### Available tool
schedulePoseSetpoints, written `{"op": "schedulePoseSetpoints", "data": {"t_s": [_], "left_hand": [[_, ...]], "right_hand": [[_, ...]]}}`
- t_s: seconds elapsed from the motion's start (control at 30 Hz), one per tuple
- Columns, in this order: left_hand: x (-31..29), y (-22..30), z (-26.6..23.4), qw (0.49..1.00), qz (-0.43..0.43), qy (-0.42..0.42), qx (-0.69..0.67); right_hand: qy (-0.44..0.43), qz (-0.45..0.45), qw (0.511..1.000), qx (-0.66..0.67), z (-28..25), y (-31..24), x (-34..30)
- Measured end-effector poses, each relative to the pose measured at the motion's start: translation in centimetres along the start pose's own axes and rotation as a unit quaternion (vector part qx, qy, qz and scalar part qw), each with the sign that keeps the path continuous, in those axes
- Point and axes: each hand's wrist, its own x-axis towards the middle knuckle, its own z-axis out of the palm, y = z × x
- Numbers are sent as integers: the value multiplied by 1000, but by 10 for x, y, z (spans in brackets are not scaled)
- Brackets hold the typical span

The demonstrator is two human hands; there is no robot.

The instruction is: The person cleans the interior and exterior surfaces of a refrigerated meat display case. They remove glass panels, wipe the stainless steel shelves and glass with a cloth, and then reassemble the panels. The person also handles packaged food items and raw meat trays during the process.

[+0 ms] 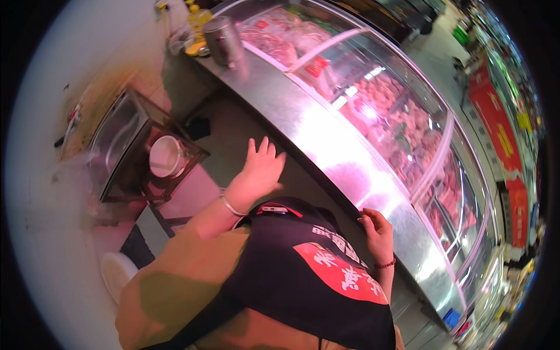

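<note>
My left hand (259, 166) is raised over the floor in front of me, a bangle on its wrist. Its fingers are spread, with nothing in them. My right hand (378, 232), a beaded bracelet on its wrist, is at the near edge of the steel counter (280, 105). Its fingers are loosely bent, and no object shows in them. Between the two hands is my black apron (262, 268) with a red patch; a small device (274, 209) pokes out of its front pocket, nearest my left hand.
Beyond the counter runs a glass-covered display case (373, 111) with raw meat. A metal canister (223, 41) stands at the counter's far left end, yellow bottles (197, 20) behind it. Left are a dark-framed stand (122, 134) and a white bucket (166, 156).
</note>
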Motion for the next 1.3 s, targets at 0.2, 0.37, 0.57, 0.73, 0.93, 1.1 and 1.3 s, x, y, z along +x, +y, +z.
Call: {"op": "schedulePoseSetpoints", "data": {"t_s": [0.2,0.37,0.57,0.73,0.93,1.1,1.3], "left_hand": [[14,67,25,992,-44,-69,-94],[50,90,81,995,-46,71,-48],[69,167,109,995,83,-44,-46],[75,234,134,963,103,-225,-107],[107,279,159,955,219,-200,-11],[154,325,179,935,302,-185,20],[208,380,198,923,336,-188,-19]], "right_hand": [[40,51,996,59,-45,75,-44],[87,71,992,58,-73,116,-79],[136,94,983,76,-90,161,-130],[214,130,963,96,-92,199,-182],[296,163,929,150,-91,248,-223],[338,186,905,180,-99,252,-229],[365,229,885,174,-148,236,-236]]}}
